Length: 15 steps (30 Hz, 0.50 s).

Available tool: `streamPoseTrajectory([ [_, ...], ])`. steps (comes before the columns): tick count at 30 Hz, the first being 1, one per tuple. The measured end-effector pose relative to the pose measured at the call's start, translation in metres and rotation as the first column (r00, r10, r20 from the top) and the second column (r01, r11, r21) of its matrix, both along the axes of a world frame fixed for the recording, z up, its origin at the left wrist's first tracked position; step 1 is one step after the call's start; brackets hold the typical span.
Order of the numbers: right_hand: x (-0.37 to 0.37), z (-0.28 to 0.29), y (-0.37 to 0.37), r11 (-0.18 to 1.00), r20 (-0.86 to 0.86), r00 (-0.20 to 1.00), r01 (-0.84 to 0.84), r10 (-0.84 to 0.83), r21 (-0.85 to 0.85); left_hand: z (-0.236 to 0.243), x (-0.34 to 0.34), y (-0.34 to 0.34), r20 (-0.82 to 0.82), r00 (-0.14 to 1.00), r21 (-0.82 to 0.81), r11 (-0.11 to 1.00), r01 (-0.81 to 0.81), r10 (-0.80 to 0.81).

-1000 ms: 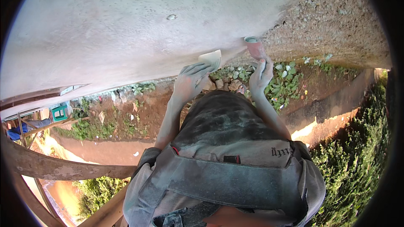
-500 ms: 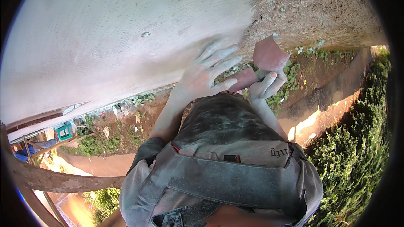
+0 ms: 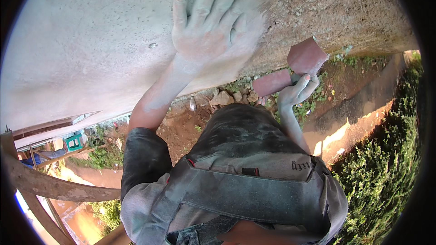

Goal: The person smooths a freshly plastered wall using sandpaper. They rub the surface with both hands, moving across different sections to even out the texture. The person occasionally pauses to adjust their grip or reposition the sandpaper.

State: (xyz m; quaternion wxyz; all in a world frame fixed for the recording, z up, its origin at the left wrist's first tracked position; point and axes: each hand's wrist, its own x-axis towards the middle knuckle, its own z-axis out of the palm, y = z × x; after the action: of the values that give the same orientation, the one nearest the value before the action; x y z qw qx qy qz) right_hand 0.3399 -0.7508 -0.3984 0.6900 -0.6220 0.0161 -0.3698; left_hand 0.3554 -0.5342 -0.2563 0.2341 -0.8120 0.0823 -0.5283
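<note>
My left hand [image 3: 204, 29] lies flat on the pale, smooth wall [image 3: 104, 31], fingers spread and coated with white dust. It rests close to where the smooth surface meets rough brown plaster [image 3: 336, 9]. In my right hand [image 3: 297, 91] are reddish-brown pieces of sandpaper, pinched between thumb and fingers. One sandpaper piece [image 3: 307, 56] curls upward above the fingers; another, a rolled sandpaper piece [image 3: 272, 82], sticks out to the left. Whether the two are joined is hidden by the hand. The right hand is held just off the wall, dusty too.
Wooden poles [image 3: 68, 189] cross at the lower left. Beyond them stands a green plastic stool [image 3: 73, 142]. Stones [image 3: 222, 98] and small plants lie along the wall's foot. A leafy hedge [image 3: 386, 168] runs down the right, beside a dirt path [image 3: 359, 124].
My left hand has moved up the wall, away from the sandpaper, and now presses flat with its arm stretched out. My right hand has shifted slightly right with the sandpaper.
</note>
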Motion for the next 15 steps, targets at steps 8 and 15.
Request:
streamPoseTrajectory([
  [8, -0.007, -0.024, -0.029, 0.996, -0.059, 0.996, -0.056, 0.06, 0.072, -0.087, -0.016, -0.005, -0.399, 0.881, -0.06, 0.966, 0.252, -0.254],
  [15, -0.009, 0.005, -0.05, 0.984, -0.125, 0.986, 0.091, -0.111, -0.155, -0.046, -0.06, 0.063, 0.049, 0.986, -0.111, 0.982, -0.154, 0.16],
])
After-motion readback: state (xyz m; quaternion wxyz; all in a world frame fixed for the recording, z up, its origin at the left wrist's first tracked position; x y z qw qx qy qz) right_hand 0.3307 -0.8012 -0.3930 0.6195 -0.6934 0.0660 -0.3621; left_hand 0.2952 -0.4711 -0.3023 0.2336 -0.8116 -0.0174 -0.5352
